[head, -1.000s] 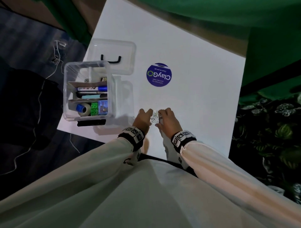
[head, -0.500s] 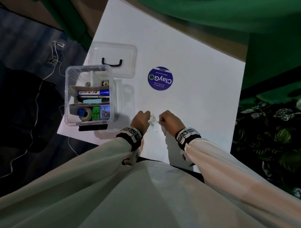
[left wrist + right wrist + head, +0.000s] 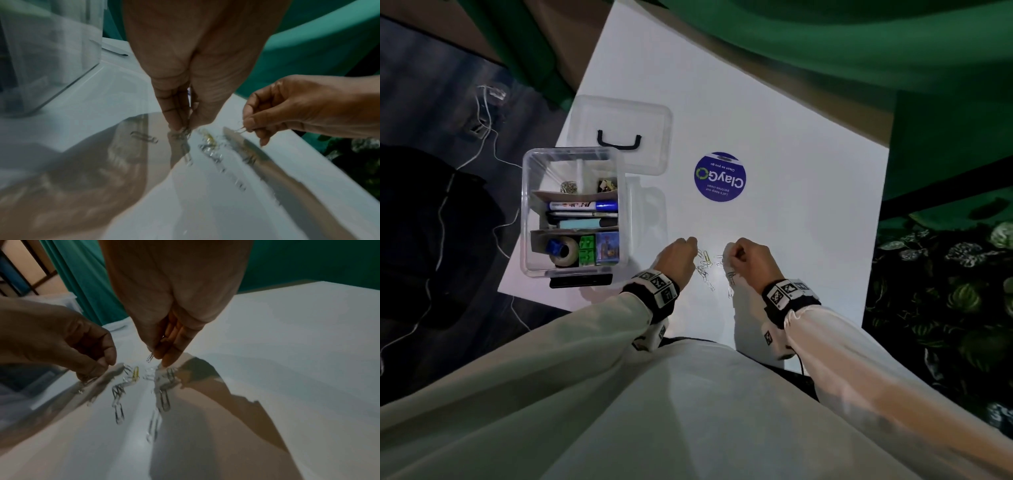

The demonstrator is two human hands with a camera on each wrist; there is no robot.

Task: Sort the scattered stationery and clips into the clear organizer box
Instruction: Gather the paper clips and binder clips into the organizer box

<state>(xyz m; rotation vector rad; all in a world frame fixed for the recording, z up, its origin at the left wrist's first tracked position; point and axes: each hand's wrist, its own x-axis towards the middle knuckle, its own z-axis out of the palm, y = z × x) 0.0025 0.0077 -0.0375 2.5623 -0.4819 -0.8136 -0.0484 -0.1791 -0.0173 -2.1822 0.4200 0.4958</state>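
Note:
Several silver paper clips (image 3: pixel 705 269) and one yellow clip (image 3: pixel 135 373) lie scattered on the white table (image 3: pixel 791 212) between my hands. My left hand (image 3: pixel 692 254) has its fingertips bunched, pinching a few clips (image 3: pixel 182 131) at the table surface. The right hand (image 3: pixel 728 257) pinches one clip (image 3: pixel 150 357) between thumb and fingers just above the table. The clear organizer box (image 3: pixel 528 219) stands to the left, open, holding a blue marker (image 3: pixel 585 206), pens, a tape roll (image 3: pixel 566 251), green blocks and clips in its far compartments.
The box's clear lid (image 3: pixel 650 137) with a black handle lies behind the box. A round blue sticker (image 3: pixel 720 177) is on the table beyond my hands. White cables trail on the dark floor at the left. Green cloth hangs at the far edge.
My hands, close together around the clip pile a second ago, have drawn apart. The clips now lie spread between them, and each hand has picked some up.

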